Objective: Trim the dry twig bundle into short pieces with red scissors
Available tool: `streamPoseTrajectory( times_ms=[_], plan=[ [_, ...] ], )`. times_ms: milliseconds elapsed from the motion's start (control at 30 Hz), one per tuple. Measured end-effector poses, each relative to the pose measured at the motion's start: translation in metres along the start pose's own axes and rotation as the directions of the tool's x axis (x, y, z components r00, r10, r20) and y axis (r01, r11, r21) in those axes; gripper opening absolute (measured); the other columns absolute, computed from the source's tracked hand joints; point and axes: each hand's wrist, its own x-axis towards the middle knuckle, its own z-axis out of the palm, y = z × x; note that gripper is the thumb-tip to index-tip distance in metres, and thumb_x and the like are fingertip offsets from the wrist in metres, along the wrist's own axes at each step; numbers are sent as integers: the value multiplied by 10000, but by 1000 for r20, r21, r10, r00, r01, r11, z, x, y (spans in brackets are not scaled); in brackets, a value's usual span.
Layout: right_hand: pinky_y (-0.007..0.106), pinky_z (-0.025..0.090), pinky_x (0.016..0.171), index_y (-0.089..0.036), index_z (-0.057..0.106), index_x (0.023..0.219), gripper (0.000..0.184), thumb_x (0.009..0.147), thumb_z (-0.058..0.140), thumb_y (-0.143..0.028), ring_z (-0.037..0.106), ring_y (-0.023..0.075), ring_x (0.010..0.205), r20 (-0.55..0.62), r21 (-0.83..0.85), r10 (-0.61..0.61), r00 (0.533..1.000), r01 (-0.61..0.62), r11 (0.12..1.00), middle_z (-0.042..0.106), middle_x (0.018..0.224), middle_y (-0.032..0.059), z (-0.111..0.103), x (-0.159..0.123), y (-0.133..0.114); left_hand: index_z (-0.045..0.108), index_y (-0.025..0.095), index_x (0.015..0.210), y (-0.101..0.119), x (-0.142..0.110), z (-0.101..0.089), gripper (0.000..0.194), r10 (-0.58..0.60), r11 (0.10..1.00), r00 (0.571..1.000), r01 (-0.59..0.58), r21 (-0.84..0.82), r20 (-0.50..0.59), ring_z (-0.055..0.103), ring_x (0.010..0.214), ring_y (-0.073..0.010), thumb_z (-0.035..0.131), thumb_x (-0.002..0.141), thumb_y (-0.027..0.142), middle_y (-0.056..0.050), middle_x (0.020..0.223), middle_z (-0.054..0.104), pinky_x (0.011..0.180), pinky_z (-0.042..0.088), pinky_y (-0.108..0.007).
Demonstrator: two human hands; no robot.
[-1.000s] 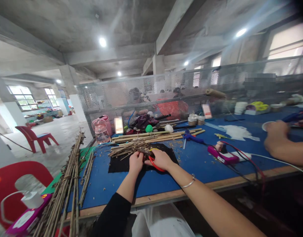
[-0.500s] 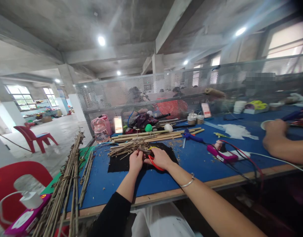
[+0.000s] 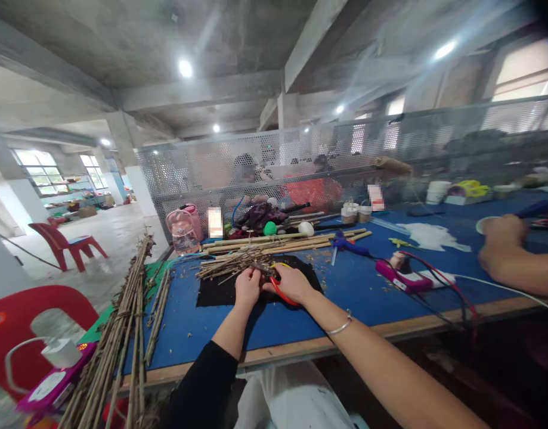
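Over a black cloth, my right hand is closed around pruning shears with red and yellow handles. The blades point left, to just beside my left hand. That hand is closed, fingertips pinched together at the edge of the twig pile; a thin twig seems to be in them, though it hardly shows. Just beyond both hands lies a heap of short dry twigs. Behind it several longer peeled sticks run across the table.
Long bundled branches lean over the table's left edge. A glue gun and a pink power strip with cables lie to the right. A co-worker's hand is at far right. A perforated metal screen stands behind.
The view has shifted slightly. My hands stay together over the cloth, with the shears still in my right hand and their blades near my left fingertips.
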Motion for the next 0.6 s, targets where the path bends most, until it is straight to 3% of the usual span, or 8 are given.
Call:
streamPoseTrajectory(
  times_ms=[233, 600],
  plan=[
    [279, 394, 656, -190, 537, 949, 572, 688, 434, -689, 606, 233, 834, 32, -23, 40, 999, -39, 999, 646, 876, 83, 2, 1, 1, 543, 161, 609, 2, 0, -2, 269, 67, 997, 997, -66, 42, -29, 475, 483, -96, 435, 738, 370, -1, 551, 551, 444, 365, -184],
    [279, 410, 635, -200, 587, 826, 588, 654, 415, -735, 615, 238, 800, 78, -92, 113, 990, -106, 990, 655, 839, 93, 0, 5, 4, 531, 165, 711, -9, 6, 1, 227, -44, 999, 999, 43, -16, -3, 466, 458, -82, 416, 777, 350, 4, 587, 525, 428, 398, -184]
  ],
)
